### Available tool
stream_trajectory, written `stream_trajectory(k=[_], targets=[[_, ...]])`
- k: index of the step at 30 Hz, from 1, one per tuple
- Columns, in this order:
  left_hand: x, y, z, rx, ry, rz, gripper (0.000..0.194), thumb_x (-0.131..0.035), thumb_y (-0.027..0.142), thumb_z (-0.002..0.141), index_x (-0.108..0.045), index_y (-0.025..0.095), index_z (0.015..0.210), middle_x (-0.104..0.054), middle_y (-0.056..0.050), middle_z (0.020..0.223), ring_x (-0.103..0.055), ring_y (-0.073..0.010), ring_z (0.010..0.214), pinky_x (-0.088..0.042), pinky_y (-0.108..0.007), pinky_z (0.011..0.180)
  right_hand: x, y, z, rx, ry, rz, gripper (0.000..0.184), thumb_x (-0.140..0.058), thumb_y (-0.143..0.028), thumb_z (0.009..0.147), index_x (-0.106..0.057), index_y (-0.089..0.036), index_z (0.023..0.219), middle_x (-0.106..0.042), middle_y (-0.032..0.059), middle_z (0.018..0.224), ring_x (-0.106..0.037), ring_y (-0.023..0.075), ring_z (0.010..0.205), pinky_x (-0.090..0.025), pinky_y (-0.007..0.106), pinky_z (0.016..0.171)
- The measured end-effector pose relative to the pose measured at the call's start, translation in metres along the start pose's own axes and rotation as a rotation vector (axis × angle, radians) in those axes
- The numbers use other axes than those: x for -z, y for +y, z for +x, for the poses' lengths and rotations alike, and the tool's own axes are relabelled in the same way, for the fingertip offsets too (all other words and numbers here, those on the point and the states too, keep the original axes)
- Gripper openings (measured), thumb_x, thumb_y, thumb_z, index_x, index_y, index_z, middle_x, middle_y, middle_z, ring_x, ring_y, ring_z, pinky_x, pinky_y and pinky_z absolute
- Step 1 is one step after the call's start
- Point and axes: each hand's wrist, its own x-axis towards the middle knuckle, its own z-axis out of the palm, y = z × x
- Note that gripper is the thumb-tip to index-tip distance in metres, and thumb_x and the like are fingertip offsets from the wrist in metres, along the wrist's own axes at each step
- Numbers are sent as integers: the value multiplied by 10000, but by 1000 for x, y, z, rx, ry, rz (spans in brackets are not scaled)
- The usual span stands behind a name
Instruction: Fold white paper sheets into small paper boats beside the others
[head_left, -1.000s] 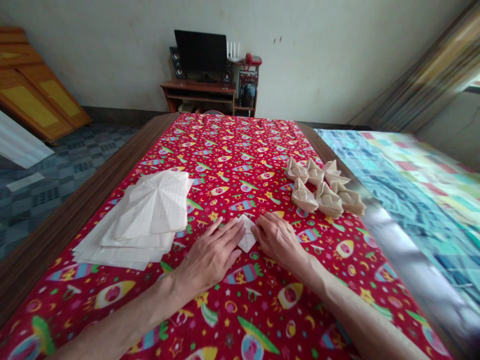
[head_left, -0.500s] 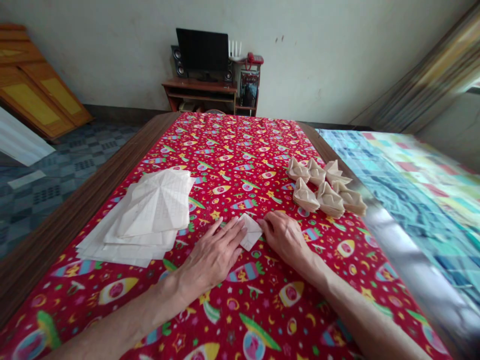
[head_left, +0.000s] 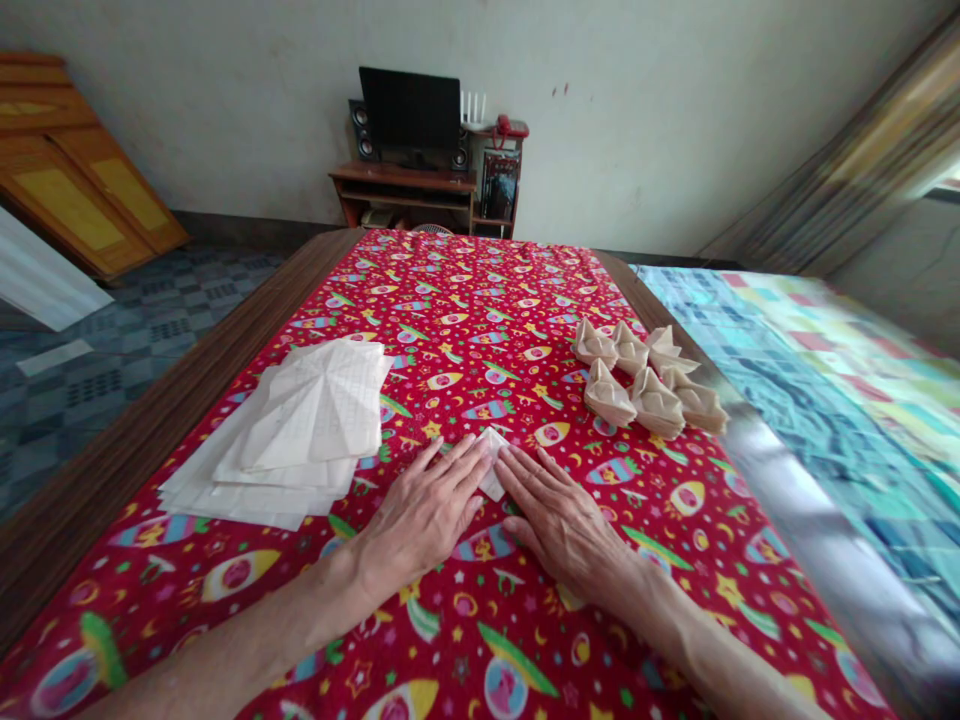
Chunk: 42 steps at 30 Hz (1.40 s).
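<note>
A small folded piece of white paper (head_left: 493, 483) lies on the red patterned cloth, partly covered from both sides by fingers. My left hand (head_left: 431, 500) rests flat, its fingertips on the paper's left part. From the other side my right hand (head_left: 559, 515) lies with stretched fingers, their tips on the paper's right part. To the left is a stack of creased paper sheets (head_left: 315, 410), the top one marked with radiating folds. Several folded paper shapes (head_left: 658, 400) with pointed tips stand in two rows at the right.
The red cloth (head_left: 480, 620) covers most of a brown wooden table (head_left: 247, 330). Right of it lies a surface with a colourful checked cover (head_left: 795, 400). Beyond the table's far end is a desk (head_left: 405, 180) with a monitor (head_left: 411, 115). A wooden cabinet (head_left: 90, 190) stands at the far left.
My right hand has gone from pinching the paper's right corner to lying flat with fingers stretched over its right part. The paper now shows narrower. My left hand stays nearly in place.
</note>
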Motion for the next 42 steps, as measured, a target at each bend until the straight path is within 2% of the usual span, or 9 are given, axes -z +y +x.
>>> stream_trajectory(k=[11,15,22,24,28,32,35,38,42], targets=[[6,-15,-20,55,62,13,389,-382,182,924,-508,145,1290,-504,-86,1364,-435,-225,1280,-368,-418,1059,4,4,0,-58,96,45,415,-395,-248,957,-437,-163,1361,-483,91,1372,-389,210,1310,-293,459,1111],[5,-20,-9,142,179,-101,297,-368,194,942,-605,127,1108,-635,-94,1138,-557,-194,1085,-452,-343,955,0,3,5,-88,156,52,333,-410,-233,951,-544,-168,1249,-562,86,1299,-459,213,1258,-319,452,1084],[-2,-17,20,304,103,-51,208,-456,292,909,-568,160,792,-573,-69,812,-558,-214,817,-469,-349,759,-1,-3,14,-128,267,47,211,-438,-237,941,-617,-191,1044,-674,82,1107,-573,211,1105,-392,403,960],[-4,-16,26,318,78,-132,210,-487,282,888,-548,174,718,-573,-47,763,-560,-189,761,-454,-313,723,1,-6,16,-148,257,33,219,-465,-266,932,-593,-186,1091,-680,90,1079,-590,215,1062,-384,410,945],[1,-14,36,367,52,-378,233,-497,234,841,-522,177,616,-558,-1,635,-529,-136,628,-398,-247,611,2,-15,23,-174,287,-32,457,-529,-352,891,-456,-140,1289,-675,129,1072,-600,247,1013,-333,453,967],[13,-10,43,396,62,-637,336,-398,312,894,-522,173,614,-528,19,580,-502,-121,571,-396,-236,573,2,-19,33,-217,312,-23,291,-457,-223,892,-553,-149,1158,-700,70,810,-625,181,737,-385,368,874],[16,-9,41,391,222,-746,329,-319,323,936,-566,170,780,-607,-23,786,-582,-148,757,-468,-265,718,5,-12,39,-345,375,193,212,-414,-219,890,-623,-183,877,-640,17,659,-557,130,585,-406,259,657],[9,-9,37,366,378,-764,281,-446,353,893,-508,165,1092,-580,-103,1114,-571,-195,1031,-493,-318,851,7,-2,43,-590,506,632,246,-483,-367,853,-600,-179,747,-599,1,617,-521,124,550,-378,226,527],[-4,-4,34,321,239,-998,477,-548,343,841,-392,183,1262,-629,-102,1074,-640,-194,942,-550,-326,781,5,-1,48,-696,519,1234,314,-561,-466,761,-612,-158,799,-624,13,676,-543,142,585,-424,241,534]])
